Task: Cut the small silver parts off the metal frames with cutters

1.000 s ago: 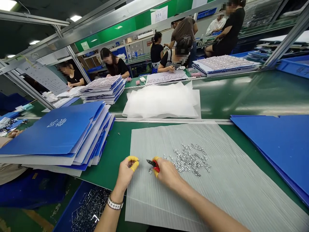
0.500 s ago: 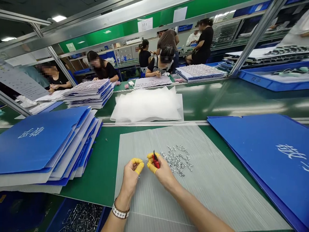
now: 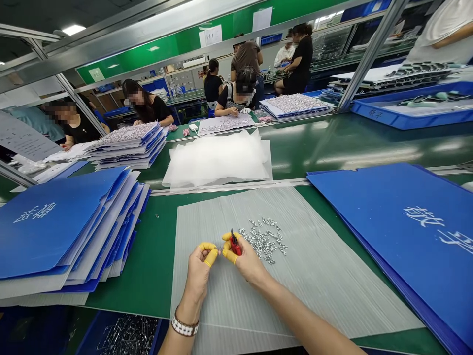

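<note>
My right hand [image 3: 247, 261] is closed around small red-handled cutters [image 3: 234, 244], their tip pointing up, with yellow finger cots on thumb and forefinger. My left hand [image 3: 200, 270], also in yellow finger cots, pinches its thumb and forefinger together just left of the cutters; what it pinches is too small to make out. Both hands hover over a grey ribbed sheet [image 3: 295, 276]. A heap of several small silvery metal parts [image 3: 263, 238] lies on the sheet right beside my right hand.
A tall stack of blue and white boards [image 3: 62, 231] lies at left, a blue board with white characters [image 3: 410, 231] at right. White foam sheets [image 3: 218, 160] lie beyond the grey sheet. A blue bin of metal parts [image 3: 125, 335] sits below the table edge. Several people work at far benches.
The view has swung to the right and down. My hands came closer together, and the cutters turned from pointing left to pointing up.
</note>
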